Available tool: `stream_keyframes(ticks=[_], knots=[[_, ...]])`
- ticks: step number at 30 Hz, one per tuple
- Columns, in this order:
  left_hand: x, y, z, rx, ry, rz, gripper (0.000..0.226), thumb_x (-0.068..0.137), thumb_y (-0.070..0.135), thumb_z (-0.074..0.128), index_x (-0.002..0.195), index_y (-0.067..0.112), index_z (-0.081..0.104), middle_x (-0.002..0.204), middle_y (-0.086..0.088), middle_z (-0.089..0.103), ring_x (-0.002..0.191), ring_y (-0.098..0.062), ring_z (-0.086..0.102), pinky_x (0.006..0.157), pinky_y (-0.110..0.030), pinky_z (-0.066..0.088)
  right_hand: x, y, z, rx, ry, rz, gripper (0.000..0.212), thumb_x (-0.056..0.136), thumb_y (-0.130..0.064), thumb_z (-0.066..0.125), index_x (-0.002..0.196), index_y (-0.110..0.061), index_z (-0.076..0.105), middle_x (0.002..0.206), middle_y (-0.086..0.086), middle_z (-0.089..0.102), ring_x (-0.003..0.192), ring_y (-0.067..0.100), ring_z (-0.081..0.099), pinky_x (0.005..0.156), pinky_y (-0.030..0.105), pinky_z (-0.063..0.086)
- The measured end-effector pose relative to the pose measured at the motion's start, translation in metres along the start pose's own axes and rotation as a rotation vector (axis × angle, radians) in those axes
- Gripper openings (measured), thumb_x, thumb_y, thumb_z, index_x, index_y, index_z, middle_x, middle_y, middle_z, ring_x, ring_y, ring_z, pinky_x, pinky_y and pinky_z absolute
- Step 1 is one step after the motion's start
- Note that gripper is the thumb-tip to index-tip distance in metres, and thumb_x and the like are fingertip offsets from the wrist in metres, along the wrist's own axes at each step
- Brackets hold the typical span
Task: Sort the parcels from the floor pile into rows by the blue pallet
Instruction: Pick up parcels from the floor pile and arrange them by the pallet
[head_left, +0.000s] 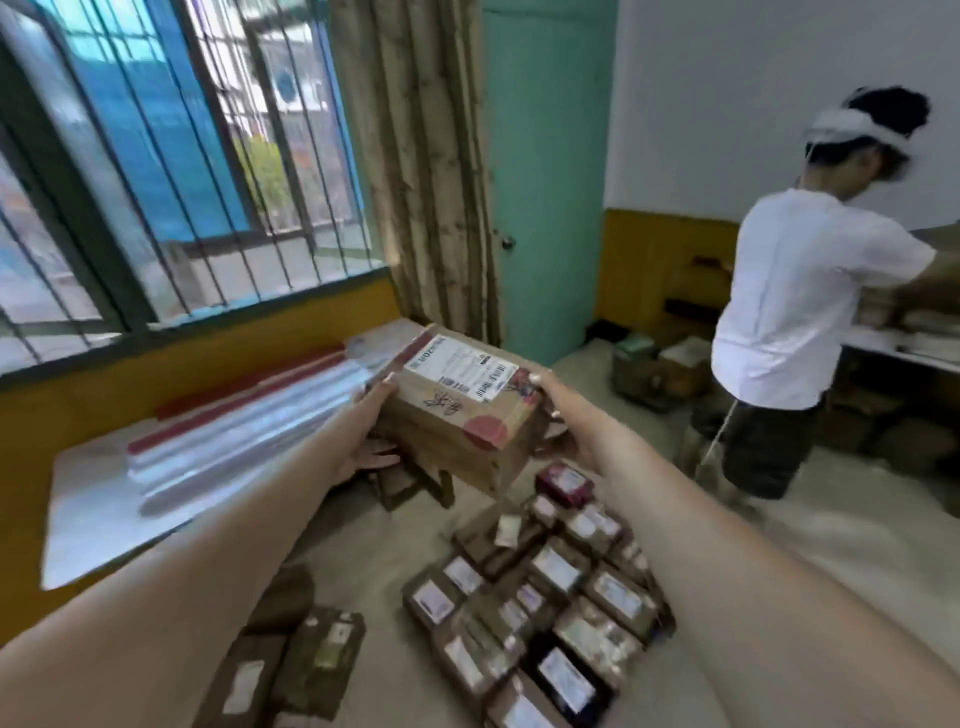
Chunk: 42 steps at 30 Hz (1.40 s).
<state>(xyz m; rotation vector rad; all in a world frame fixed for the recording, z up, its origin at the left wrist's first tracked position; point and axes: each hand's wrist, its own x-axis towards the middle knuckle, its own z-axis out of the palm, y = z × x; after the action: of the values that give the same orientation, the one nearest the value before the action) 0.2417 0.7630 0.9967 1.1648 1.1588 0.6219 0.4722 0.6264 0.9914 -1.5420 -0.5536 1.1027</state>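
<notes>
I hold a brown cardboard parcel (457, 410) with a white shipping label and red print in the air, at about chest height. My left hand (371, 426) grips its left end, thumb on top and fingers underneath. My right hand (553, 405) grips its right end. Below on the floor lie several labelled parcels in close rows (545, 608). A few more brown parcels (306, 660) lie to the left of them. No blue pallet shows in this view.
A white table (98, 519) with rolls of clear plastic film (244, 441) stands left under the barred window. A person in a white shirt (795, 301) works at a bench on the right, boxes around their feet. A teal door (545, 182) is behind.
</notes>
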Motion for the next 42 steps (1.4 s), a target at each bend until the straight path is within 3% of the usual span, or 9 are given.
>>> stream_keyframes(ticks=[5,8,13,19,22,29,31,35,42], knots=[[0.063,-0.036,0.112,0.124,-0.064,-0.048,0.054,0.089,0.058,0.060,0.136,0.033,0.048,0.129,-0.009,0.057,0.110,-0.027,0.064,0.089,-0.041,0.058,0.071,0.050,-0.106,0.031,0.087,0.082,0.047,0.090,-0.059,0.054,0.117,-0.020,0.051,0.102,0.009,0.054,0.088,0.029,0.059,0.075,0.043,0.059],[0.100,-0.061,0.150,0.225,-0.080,-0.032,0.046,0.094,0.051,0.055,0.135,0.030,0.052,0.123,-0.006,0.065,0.105,-0.022,0.068,0.074,-0.031,0.060,0.109,0.081,-0.138,0.033,0.110,0.122,0.043,0.088,-0.060,0.055,0.108,-0.022,0.057,0.101,0.008,0.064,0.085,0.028,0.065,0.076,0.044,0.059],[0.184,-0.121,0.177,0.343,-0.114,-0.092,0.032,0.095,0.037,0.060,0.123,0.022,0.058,0.109,-0.008,0.072,0.095,-0.022,0.073,0.070,-0.026,0.061,0.213,0.171,-0.170,-0.019,0.120,0.247,0.091,0.054,-0.081,0.064,0.127,-0.028,0.054,0.130,0.006,0.061,0.113,0.027,0.061,0.094,0.045,0.052],[0.277,-0.194,0.172,0.426,-0.129,-0.232,0.033,0.089,0.032,0.071,0.114,0.017,0.057,0.105,-0.010,0.071,0.096,-0.025,0.072,0.087,-0.044,0.058,0.273,0.235,-0.151,-0.051,0.128,0.363,0.079,0.084,-0.068,0.057,0.148,-0.028,0.033,0.150,0.003,0.042,0.129,0.027,0.048,0.100,0.038,0.038],[0.329,-0.240,0.170,0.509,-0.114,-0.251,0.027,0.090,0.029,0.069,0.111,0.015,0.060,0.105,-0.011,0.070,0.098,-0.028,0.071,0.087,-0.043,0.058,0.317,0.298,-0.141,-0.086,0.121,0.407,0.087,0.075,-0.081,0.052,0.145,-0.031,0.037,0.146,0.002,0.047,0.109,0.024,0.056,0.097,0.038,0.042],[0.456,-0.393,0.166,0.719,-0.109,-0.246,0.031,0.076,0.040,0.075,0.094,0.016,0.069,0.091,-0.006,0.075,0.083,-0.025,0.072,0.081,-0.044,0.059,0.428,0.495,-0.127,-0.122,0.122,0.521,0.107,0.056,-0.100,0.045,0.142,-0.036,0.042,0.142,0.001,0.053,0.128,0.028,0.051,0.109,0.055,0.039],[0.479,-0.437,0.170,0.758,-0.080,-0.219,0.018,0.083,0.027,0.074,0.096,0.023,0.061,0.095,-0.001,0.072,0.083,-0.019,0.068,0.078,-0.036,0.058,0.452,0.541,-0.127,-0.156,0.125,0.517,0.099,0.066,-0.093,0.044,0.143,-0.032,0.042,0.142,0.004,0.052,0.128,0.030,0.052,0.108,0.053,0.040],[0.519,-0.525,0.175,0.835,-0.082,-0.238,0.036,0.083,0.028,0.073,0.114,0.024,0.054,0.100,0.005,0.065,0.087,-0.013,0.064,0.061,-0.023,0.050,0.478,0.594,-0.123,-0.247,0.144,0.505,0.063,0.092,-0.065,0.043,0.139,-0.024,0.046,0.140,0.005,0.051,0.122,0.026,0.052,0.098,0.035,0.043],[0.552,-0.616,0.183,0.911,-0.152,-0.264,0.042,0.088,0.026,0.067,0.127,0.017,0.054,0.119,0.001,0.063,0.096,-0.017,0.059,0.078,-0.027,0.047,0.506,0.699,-0.118,-0.268,0.229,0.525,0.040,0.088,-0.044,0.067,0.118,-0.022,0.053,0.115,0.007,0.065,0.100,0.027,0.065,0.089,0.044,0.055]])
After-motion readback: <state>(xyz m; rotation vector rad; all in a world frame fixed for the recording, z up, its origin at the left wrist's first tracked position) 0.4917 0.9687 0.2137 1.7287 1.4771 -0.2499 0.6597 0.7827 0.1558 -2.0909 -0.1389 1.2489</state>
